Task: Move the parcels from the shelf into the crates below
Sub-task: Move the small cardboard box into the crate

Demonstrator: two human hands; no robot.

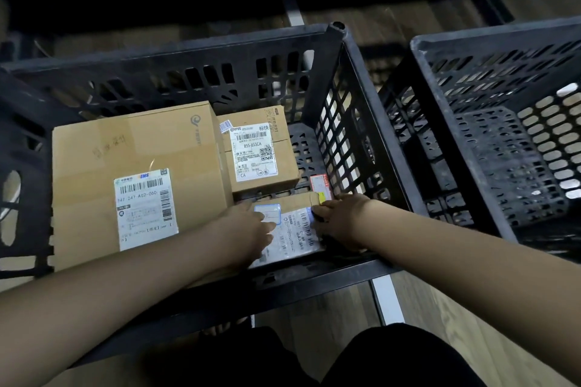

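I see a wooden floor (446, 324) carrying two black crates: one (176, 53) holding boxes, another (471, 50) just to its right.

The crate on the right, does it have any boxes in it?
No, the right crate shows only its bare slotted floor and walls, while all three parcels sit in the left crate.

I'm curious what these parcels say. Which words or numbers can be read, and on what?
"EMS" and "247 A02-060": white label on the large box.
"855-855CA", "标快", "CA": label on the small box.
Label on the flat parcel under both hands: too blurred.
Red sticker: unreadable.
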